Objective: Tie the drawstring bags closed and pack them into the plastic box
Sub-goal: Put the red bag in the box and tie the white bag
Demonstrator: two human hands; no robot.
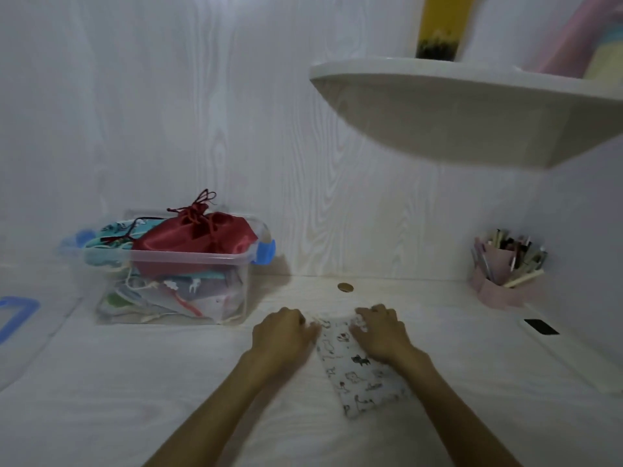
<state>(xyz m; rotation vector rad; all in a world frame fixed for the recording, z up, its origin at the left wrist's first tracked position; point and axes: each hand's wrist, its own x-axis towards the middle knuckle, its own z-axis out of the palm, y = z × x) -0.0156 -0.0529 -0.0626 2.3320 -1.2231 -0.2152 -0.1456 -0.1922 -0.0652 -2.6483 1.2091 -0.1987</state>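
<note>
We see the left hand (281, 333) and right hand (379, 332) each pinching the top of a white printed bag (354, 372) lying mid-desk; the plastic box (175, 264), already stuffed with bags, sits toward the desk's back left.

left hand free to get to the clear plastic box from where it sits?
Probably yes. Bare white table lies between the left hand and the clear plastic box; the box has no lid on, though the red satin drawstring bag heaps above its rim.

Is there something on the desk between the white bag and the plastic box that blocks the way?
Nothing visible: bare desk lies between the white bag and the box. The left hand is beside the bag.
</note>
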